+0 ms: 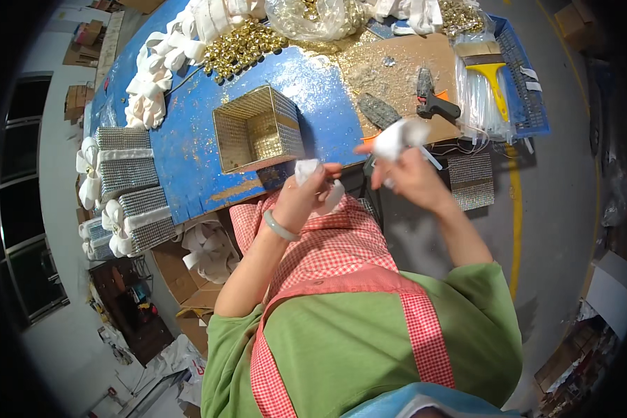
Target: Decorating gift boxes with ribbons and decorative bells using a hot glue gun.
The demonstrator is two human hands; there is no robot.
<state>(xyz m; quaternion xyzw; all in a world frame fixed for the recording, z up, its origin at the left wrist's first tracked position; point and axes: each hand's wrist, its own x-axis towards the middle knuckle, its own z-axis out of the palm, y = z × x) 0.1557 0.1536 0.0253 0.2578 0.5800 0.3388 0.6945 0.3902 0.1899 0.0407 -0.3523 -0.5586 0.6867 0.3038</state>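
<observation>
My left hand [301, 198], with a pale bangle at the wrist, is closed on a strip of white ribbon [333, 198]. A loop of it stands above the fingers and an end hangs beside them. To its right, my right hand [416, 182] is raised near the table edge with a blurred bunch of white fabric [401, 138] at its fingers. Motion smears its outline. Beyond my left hand, an open box covered in gold sparkling mesh [235, 134] lies on its side on the blue table [188, 167], its opening facing me.
A black glue gun [439, 106] and a dark grey object [377, 111] lie on cardboard at right. A yellow-handled brush [493, 80] rests on clear sticks near a blue basket [536, 115]. Gold bells [240, 52] and white bows [146, 90] line the back. Silver boxes [125, 174] stand left.
</observation>
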